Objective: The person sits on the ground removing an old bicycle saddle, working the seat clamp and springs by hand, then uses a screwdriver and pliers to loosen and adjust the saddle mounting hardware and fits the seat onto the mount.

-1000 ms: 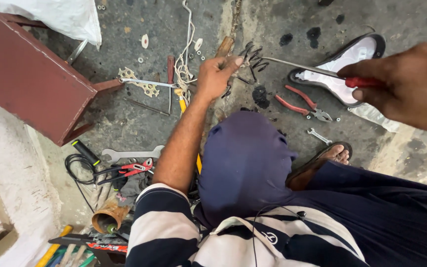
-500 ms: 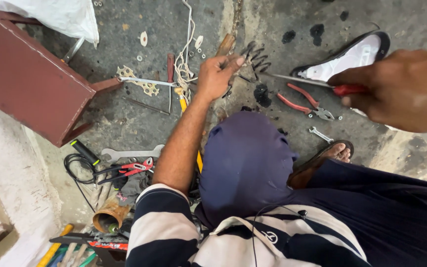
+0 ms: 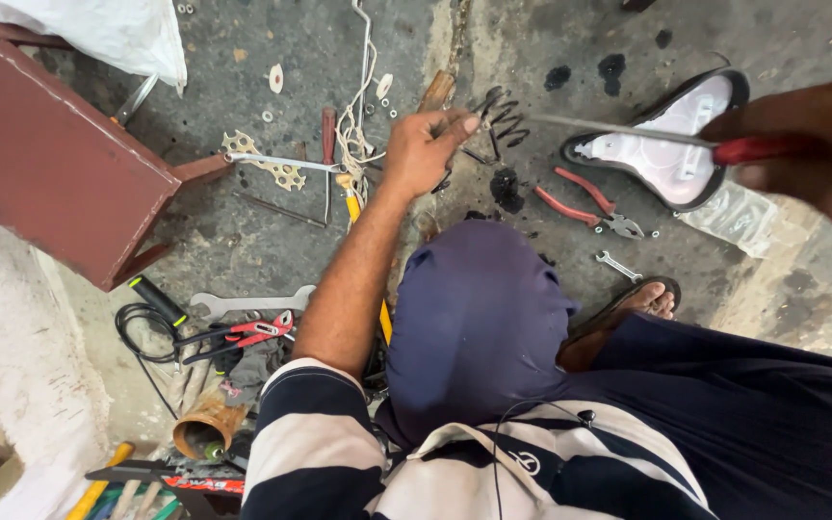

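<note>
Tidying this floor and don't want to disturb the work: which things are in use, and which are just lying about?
In use:
left hand on the springs
right hand holding a red-handled screwdriver
upturned saddle

Lying about:
red pliers
small spanner
big spanner
maroon stool

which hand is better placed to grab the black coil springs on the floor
Left. The left hand is low, right beside the black coil springs. The right hand is raised and already grips a red-handled screwdriver.

Clear plastic pkg point(image 3: 739, 217) beside saddle point(image 3: 666, 144).
</note>
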{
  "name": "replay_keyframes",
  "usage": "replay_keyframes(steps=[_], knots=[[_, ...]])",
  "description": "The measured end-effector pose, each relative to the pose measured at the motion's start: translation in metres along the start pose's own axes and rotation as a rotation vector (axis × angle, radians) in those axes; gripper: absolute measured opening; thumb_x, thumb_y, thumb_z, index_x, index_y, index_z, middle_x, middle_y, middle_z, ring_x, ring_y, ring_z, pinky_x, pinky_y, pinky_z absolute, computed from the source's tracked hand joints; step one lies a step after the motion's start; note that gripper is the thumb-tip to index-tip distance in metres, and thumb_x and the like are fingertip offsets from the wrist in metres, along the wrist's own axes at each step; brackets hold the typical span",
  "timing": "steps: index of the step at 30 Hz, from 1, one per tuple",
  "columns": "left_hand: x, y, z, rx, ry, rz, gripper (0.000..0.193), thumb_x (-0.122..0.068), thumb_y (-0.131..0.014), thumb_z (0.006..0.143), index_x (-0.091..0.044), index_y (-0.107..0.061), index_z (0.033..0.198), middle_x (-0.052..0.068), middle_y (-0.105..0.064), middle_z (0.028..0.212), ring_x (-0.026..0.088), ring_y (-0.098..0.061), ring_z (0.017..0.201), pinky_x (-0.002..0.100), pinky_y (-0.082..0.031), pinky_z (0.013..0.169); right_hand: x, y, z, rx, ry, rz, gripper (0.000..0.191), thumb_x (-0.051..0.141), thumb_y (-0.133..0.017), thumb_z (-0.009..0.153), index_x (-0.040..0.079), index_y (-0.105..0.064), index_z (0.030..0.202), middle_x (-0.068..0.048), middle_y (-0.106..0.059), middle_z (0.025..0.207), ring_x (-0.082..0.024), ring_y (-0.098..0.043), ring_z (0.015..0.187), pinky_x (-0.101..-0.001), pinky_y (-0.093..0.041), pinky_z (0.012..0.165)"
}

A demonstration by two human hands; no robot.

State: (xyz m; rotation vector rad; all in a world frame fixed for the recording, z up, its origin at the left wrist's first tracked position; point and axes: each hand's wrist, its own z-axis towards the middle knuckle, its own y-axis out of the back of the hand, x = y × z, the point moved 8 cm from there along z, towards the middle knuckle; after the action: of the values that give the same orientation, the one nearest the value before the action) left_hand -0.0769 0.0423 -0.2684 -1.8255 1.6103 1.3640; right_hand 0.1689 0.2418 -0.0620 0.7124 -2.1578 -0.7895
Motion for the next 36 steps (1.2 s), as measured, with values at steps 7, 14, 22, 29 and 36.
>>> replay_keyframes(steps=[7, 14, 22, 29, 36], knots=[[-0.006, -0.003, 0.001, -0.004, -0.103, 0.018, 0.054, -0.048, -0.073, 0.09, 0.003, -0.069, 0.072, 0.008, -0.078, 0.122, 0.02, -0.078, 0.092, 0.035, -0.059, 0.082, 0.057, 0.007, 0.02, 0.201, -0.119, -0.463, 0.042, 0.035, -0.072, 0.091, 0.026, -0.074, 0.132, 0.001, -0.082, 0.091, -0.012, -0.078, 0.074, -0.0278, -0.062, 0.072], [-0.009, 0.0, 0.0, -0.043, -0.154, -0.002, 0.047, -0.049, -0.073, 0.093, -0.003, -0.074, 0.083, 0.01, -0.076, 0.098, 0.017, -0.072, 0.08, 0.036, -0.056, 0.073, 0.06, -0.007, 0.011, 0.308, -0.173, -0.544, 0.04, 0.039, -0.064, 0.098, 0.029, -0.067, 0.137, 0.0, -0.079, 0.082, -0.011, -0.075, 0.061, -0.0256, -0.062, 0.064], [0.015, 0.001, 0.003, -0.025, 0.081, -0.201, 0.045, -0.049, -0.071, 0.091, -0.005, -0.078, 0.092, -0.002, -0.066, 0.062, 0.008, -0.064, 0.052, 0.029, -0.048, 0.049, 0.077, -0.038, 0.001, 0.295, -0.188, -0.316, 0.045, 0.034, -0.056, 0.102, 0.023, -0.06, 0.145, -0.006, -0.075, 0.069, -0.018, -0.07, 0.051, -0.0334, -0.06, 0.06], [0.019, 0.007, 0.011, -0.033, 0.016, -0.192, 0.049, -0.047, -0.072, 0.096, 0.001, -0.074, 0.086, 0.001, -0.06, 0.064, 0.008, -0.061, 0.056, 0.028, -0.05, 0.052, 0.081, -0.051, -0.002, 0.159, -0.174, -0.381, 0.046, 0.038, -0.054, 0.101, 0.026, -0.058, 0.146, -0.006, -0.07, 0.065, -0.021, -0.067, 0.053, -0.0373, -0.057, 0.053], [0.005, 0.002, 0.01, 0.049, 0.014, -0.179, 0.043, -0.045, -0.074, 0.092, -0.004, -0.079, 0.106, 0.001, -0.065, 0.067, 0.01, -0.061, 0.058, 0.031, -0.05, 0.055, 0.064, -0.042, 0.0, 0.398, -0.298, -0.407, 0.051, 0.039, -0.056, 0.101, 0.035, -0.053, 0.152, -0.01, -0.072, 0.064, -0.024, -0.072, 0.055, -0.0359, -0.059, 0.057]])
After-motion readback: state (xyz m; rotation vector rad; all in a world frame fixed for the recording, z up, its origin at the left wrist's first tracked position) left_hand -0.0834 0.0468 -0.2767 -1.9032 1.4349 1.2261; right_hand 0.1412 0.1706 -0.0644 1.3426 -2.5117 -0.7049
